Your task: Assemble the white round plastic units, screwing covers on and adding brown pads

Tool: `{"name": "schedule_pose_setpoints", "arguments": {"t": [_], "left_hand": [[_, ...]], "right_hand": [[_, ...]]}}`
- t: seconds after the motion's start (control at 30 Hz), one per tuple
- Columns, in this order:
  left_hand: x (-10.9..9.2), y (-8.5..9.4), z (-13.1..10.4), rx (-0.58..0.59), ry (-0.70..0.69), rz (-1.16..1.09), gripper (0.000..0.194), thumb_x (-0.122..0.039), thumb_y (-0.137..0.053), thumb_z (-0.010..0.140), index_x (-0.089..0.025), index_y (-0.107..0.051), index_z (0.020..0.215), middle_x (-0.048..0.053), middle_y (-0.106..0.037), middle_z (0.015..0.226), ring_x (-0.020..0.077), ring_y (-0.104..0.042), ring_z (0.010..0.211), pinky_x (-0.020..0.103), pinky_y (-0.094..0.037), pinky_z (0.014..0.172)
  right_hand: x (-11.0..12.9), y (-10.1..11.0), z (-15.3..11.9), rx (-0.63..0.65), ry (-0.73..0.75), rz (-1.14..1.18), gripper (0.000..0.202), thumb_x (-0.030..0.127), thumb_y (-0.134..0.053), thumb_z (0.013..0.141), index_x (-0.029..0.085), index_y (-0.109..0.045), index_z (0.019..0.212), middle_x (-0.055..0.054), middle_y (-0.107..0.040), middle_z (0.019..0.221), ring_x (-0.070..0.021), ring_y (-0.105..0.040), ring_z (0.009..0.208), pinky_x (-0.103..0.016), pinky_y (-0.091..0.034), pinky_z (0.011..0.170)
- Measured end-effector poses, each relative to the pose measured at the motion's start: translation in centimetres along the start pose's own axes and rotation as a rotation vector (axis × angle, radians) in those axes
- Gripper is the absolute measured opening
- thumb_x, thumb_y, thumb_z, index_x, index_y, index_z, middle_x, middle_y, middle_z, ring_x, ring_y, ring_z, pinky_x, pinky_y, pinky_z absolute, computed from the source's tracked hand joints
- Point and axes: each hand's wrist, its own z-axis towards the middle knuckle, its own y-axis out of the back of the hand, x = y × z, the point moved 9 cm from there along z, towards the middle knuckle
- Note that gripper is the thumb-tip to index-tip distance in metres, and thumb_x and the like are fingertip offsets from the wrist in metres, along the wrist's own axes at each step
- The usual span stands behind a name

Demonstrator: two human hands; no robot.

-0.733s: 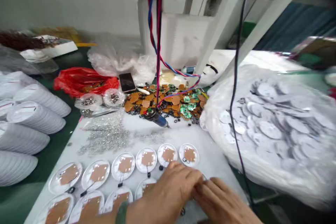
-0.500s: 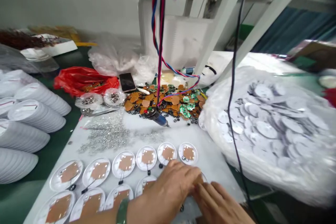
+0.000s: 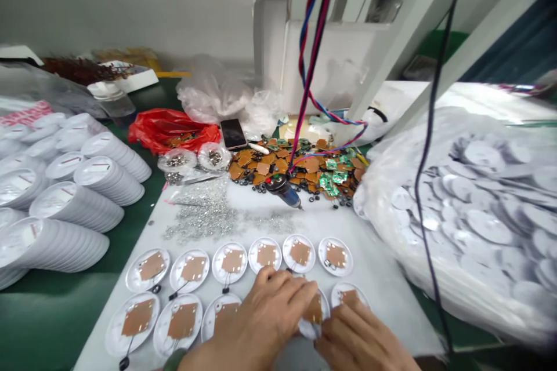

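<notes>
My left hand (image 3: 276, 304) reaches in from the bottom, its fingers bent over the left edge of a white round cover (image 3: 322, 308) that carries a brown circuit board (image 3: 314, 308). At the cover's lower right edge are the curled fingers of my right hand (image 3: 359, 333). The fingertips of both hands are partly hidden. Behind my right hand lies another white cover (image 3: 348, 288) with a brown board. More such covers, like this one (image 3: 151, 269), form two rows, some with a small black part on thin wires.
A blue electric screwdriver (image 3: 285, 190) lies before a heap of boards (image 3: 261, 168). Tiny metal screws (image 3: 202, 217) are scattered on the white worktop (image 3: 255, 208). Stacked white cups or covers (image 3: 73, 203) stand left. A plastic bag of white discs (image 3: 474, 197) and a hanging black cable (image 3: 429, 127) are right.
The view has turned left, so the scene sits further right. My hands have moved apart a little, and the cover with its board now shows between them.
</notes>
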Motion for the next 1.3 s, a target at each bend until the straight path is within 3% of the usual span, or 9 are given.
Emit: {"name": "schedule_pose_setpoints", "arguments": {"t": [0.13,0.27,0.43,0.57,0.67,0.83,1.0,1.13,1.3], "left_hand": [[-0.1,0.5,0.2,-0.041,-0.013,-0.09,0.039,-0.017,-0.053,0.1,-0.017,-0.046,0.138,0.008,-0.066,0.128,0.0277,-0.059,0.111,0.045,-0.038,0.099],[-0.1,1.0,0.3,-0.035,-0.01,-0.115,0.046,-0.012,-0.059,0.093,-0.019,-0.047,0.137,0.007,-0.067,0.121,0.0266,-0.06,0.107,0.041,-0.042,0.092],[-0.1,1.1,0.2,-0.06,-0.02,-0.125,0.052,-0.008,-0.062,0.087,-0.021,-0.048,0.135,0.006,-0.066,0.117,0.0258,-0.059,0.105,0.039,-0.043,0.089],[0.0,1.1,0.1,-0.053,0.002,-0.16,0.053,-0.007,-0.062,0.086,-0.021,-0.047,0.135,0.006,-0.066,0.117,0.0256,-0.058,0.104,0.039,-0.043,0.09],[-0.1,1.3,0.2,-0.052,-0.013,-0.204,0.054,-0.008,-0.062,0.084,-0.02,-0.047,0.134,0.007,-0.065,0.118,0.0261,-0.057,0.105,0.04,-0.043,0.09],[0.0,1.0,0.3,-0.058,-0.013,-0.227,0.054,-0.012,-0.064,0.083,-0.019,-0.047,0.134,0.008,-0.064,0.12,0.0272,-0.057,0.106,0.041,-0.045,0.091],[0.1,0.6,0.2,-0.054,-0.006,-0.246,0.054,-0.009,-0.061,0.084,-0.02,-0.046,0.135,0.008,-0.064,0.122,0.0269,-0.057,0.107,0.043,-0.046,0.094],[0.1,1.0,0.2,-0.054,-0.002,-0.274,0.056,-0.009,-0.061,0.085,-0.021,-0.044,0.138,0.009,-0.063,0.125,0.0267,-0.057,0.109,0.043,-0.047,0.096],[0.2,1.7,0.3,-0.023,0.05,-0.307,0.05,-0.009,-0.059,0.089,-0.021,-0.045,0.136,0.008,-0.063,0.125,0.0248,-0.057,0.109,0.041,-0.048,0.098]], "right_hand": [[-1.2,0.1,0.4,-0.053,-0.07,0.057,0.029,0.012,-0.042,0.102,0.022,-0.062,0.083,0.0,-0.067,0.076,-0.015,-0.058,0.069,-0.031,-0.043,0.071],[-0.1,-0.1,0.8,0.02,0.07,0.003,0.023,0.012,-0.045,0.1,0.022,-0.066,0.099,-0.002,-0.071,0.085,-0.0161,-0.06,0.072,-0.032,-0.044,0.067],[0.6,0.0,1.1,0.045,0.112,0.019,0.03,0.007,-0.04,0.1,0.021,-0.066,0.104,-0.002,-0.073,0.087,-0.0176,-0.064,0.081,-0.033,-0.046,0.076],[-0.7,0.0,1.0,-0.016,0.001,0.157,0.025,0.01,-0.043,0.101,0.021,-0.063,0.091,0.0,-0.069,0.079,-0.0151,-0.058,0.07,-0.031,-0.041,0.066],[-1.9,-0.8,0.5,-0.024,-0.103,0.212,0.024,0.016,-0.041,0.103,0.02,-0.064,0.103,-0.003,-0.069,0.087,-0.0162,-0.058,0.074,-0.032,-0.041,0.068],[-1.2,-1.2,0.4,-0.034,-0.07,0.121,0.033,0.016,-0.033,0.105,0.017,-0.065,0.112,-0.005,-0.069,0.092,-0.0177,-0.058,0.081,-0.032,-0.043,0.075],[-1.8,-2.5,0.8,0.124,-0.185,0.167,0.026,0.018,-0.038,0.103,0.023,-0.063,0.104,-0.002,-0.068,0.094,-0.018,-0.058,0.08,-0.032,-0.04,0.071],[-2.3,-2.3,1.3,0.104,-0.23,0.12,0.022,0.016,-0.041,0.099,0.024,-0.061,0.096,-0.001,-0.065,0.085,-0.0177,-0.055,0.072,-0.032,-0.036,0.064],[-1.9,-2.7,1.2,0.143,-0.176,0.171,0.024,0.02,-0.039,0.103,0.023,-0.062,0.101,-0.002,-0.066,0.092,-0.0178,-0.057,0.08,-0.032,-0.037,0.068]]}}
